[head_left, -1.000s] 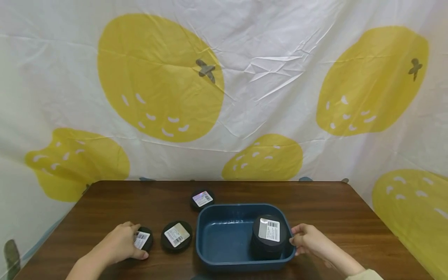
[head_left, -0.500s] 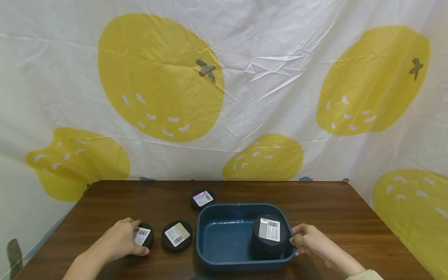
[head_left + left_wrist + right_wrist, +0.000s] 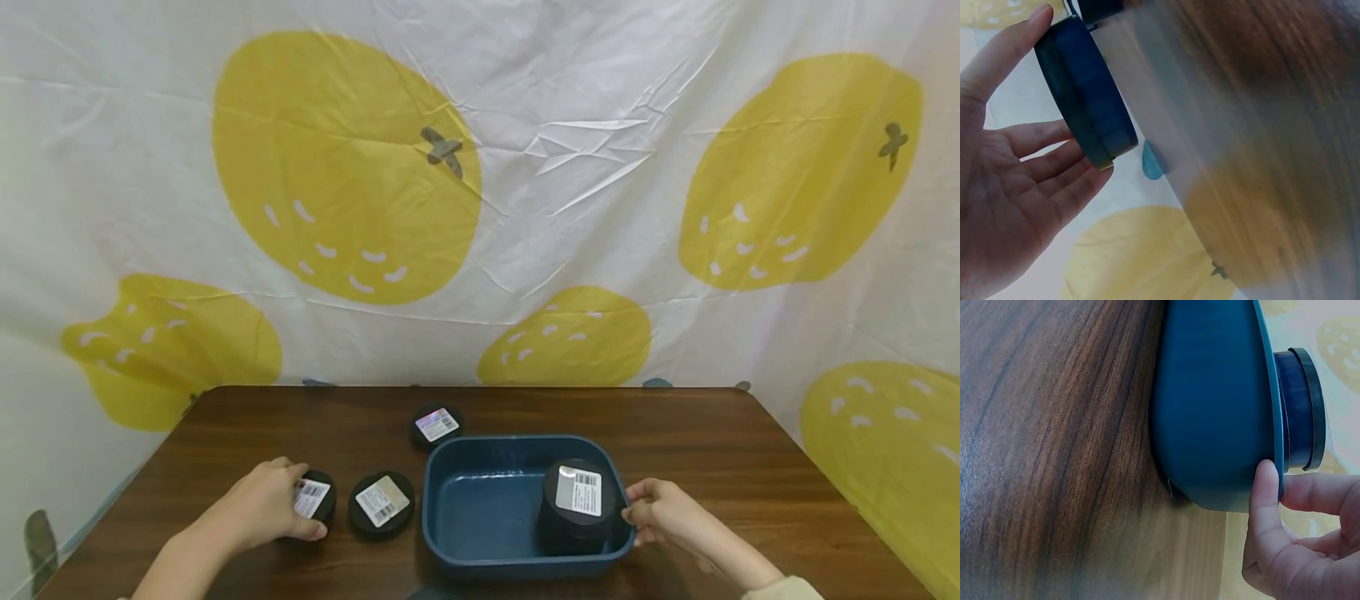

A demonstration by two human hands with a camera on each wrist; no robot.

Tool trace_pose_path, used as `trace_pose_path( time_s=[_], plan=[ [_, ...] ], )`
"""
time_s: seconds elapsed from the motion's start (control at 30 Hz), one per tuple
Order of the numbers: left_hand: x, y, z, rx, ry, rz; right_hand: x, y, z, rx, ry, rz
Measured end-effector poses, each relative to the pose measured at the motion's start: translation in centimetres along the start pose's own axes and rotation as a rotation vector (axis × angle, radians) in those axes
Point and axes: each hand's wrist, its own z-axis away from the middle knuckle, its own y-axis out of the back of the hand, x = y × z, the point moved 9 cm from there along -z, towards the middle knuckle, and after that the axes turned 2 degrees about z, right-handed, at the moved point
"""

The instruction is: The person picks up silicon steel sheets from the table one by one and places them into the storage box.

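My left hand (image 3: 261,504) holds a round, flat black jar (image 3: 318,498) with a white barcode label on top. In the left wrist view the thumb lies on one side of this jar (image 3: 1088,94) and the fingers on the other, with the palm apart from it. My right hand (image 3: 663,510) pinches the right rim of a blue rectangular bin (image 3: 480,521) between thumb and fingers. Inside the bin, at its right end, black labelled jars (image 3: 577,496) appear stacked, their top above the rim in the right wrist view.
Another labelled black jar (image 3: 381,506) sits between my left hand and the bin. A third jar (image 3: 437,427) stands behind the bin's back left corner. The brown wooden table (image 3: 675,425) ends at a white curtain (image 3: 577,167) with yellow fruit prints.
My left hand has shifted slightly away from me and to the right, and the jar it holds has moved with it. The right hand and the bin have stayed in place.
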Motion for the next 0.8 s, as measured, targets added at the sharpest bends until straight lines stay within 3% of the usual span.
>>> trace_pose_path(
  time_s=[0.53, 0.8],
  plan=[
    [2.0, 1.2, -0.4, -0.002, -0.027, 0.000, -0.1, 0.0, 0.0, -0.003, -0.003, 0.002],
    [3.5, 2.0, -0.8, 0.012, -0.071, 0.005, -0.2, -0.1, 0.1, -0.001, -0.002, 0.003]
  ],
)
